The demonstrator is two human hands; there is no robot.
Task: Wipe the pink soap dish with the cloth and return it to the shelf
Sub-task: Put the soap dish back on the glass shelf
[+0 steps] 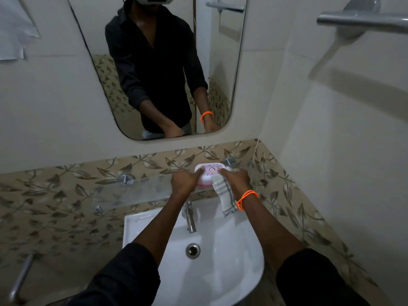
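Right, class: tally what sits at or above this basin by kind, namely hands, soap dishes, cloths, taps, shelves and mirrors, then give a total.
Hands: 2, left hand and right hand
Pink soap dish: 1
Cloth: 1
Tap: 1
Glass shelf: 1
Mirror: 1
Total: 7

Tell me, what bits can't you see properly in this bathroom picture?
- Soap dish: its near sides are hidden by both hands; whether it rests on the glass shelf is unclear.
- Left hand and right hand: fingers hidden by the hands' backs.
- Cloth: top bunched under the right hand.
- Tap: partly behind the left forearm.
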